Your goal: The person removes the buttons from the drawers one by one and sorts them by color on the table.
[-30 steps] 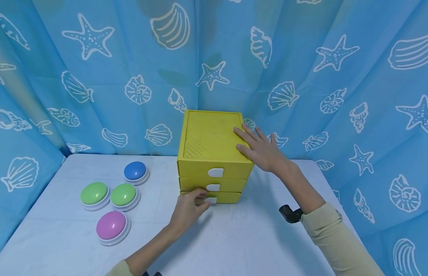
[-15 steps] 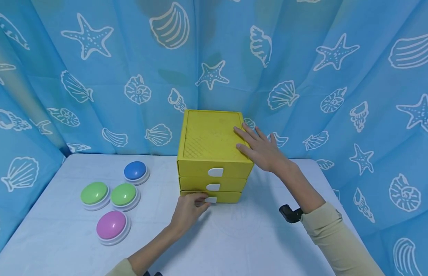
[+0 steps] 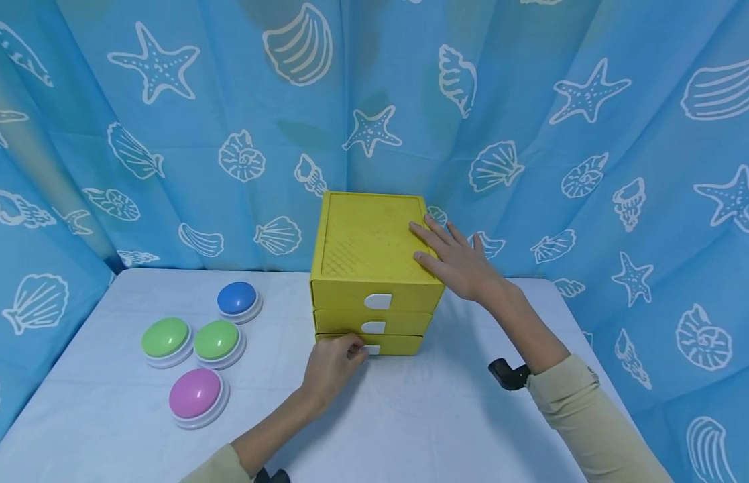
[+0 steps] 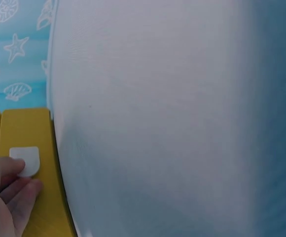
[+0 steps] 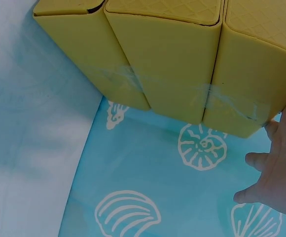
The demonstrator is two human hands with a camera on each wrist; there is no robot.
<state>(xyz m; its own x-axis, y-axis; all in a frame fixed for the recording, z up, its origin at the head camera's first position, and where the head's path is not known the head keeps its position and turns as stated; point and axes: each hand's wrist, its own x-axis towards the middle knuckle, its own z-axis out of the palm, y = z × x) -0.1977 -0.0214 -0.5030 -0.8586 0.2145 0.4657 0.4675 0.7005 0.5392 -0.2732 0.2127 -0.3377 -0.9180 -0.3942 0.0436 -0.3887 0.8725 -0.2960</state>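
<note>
A yellow three-drawer box (image 3: pixel 374 241) stands at the back middle of the table, its drawers appearing closed. My left hand (image 3: pixel 330 367) is at the bottom drawer (image 3: pixel 401 345). In the left wrist view, its thumb and fingers pinch the white handle (image 4: pixel 30 160) of that drawer. My right hand (image 3: pixel 461 268) rests on the right edge of the box's top, fingers spread and straight. The right wrist view shows this hand (image 5: pixel 283 168) beside the box's side wall (image 5: pixel 167 64), where strips of clear tape cross the joints.
Left of the box, on the white table (image 3: pixel 434 429), sit several dome buttons with white bases: a blue button (image 3: pixel 237 298), two green buttons (image 3: pixel 165 337) and a pink button (image 3: pixel 195 394). A blue shell-print curtain (image 3: pixel 410 100) hangs behind and along the sides.
The left hand stays at the bottom drawer's handle; its wrist and forearm have shifted slightly. The right hand and the box show no visible movement.
</note>
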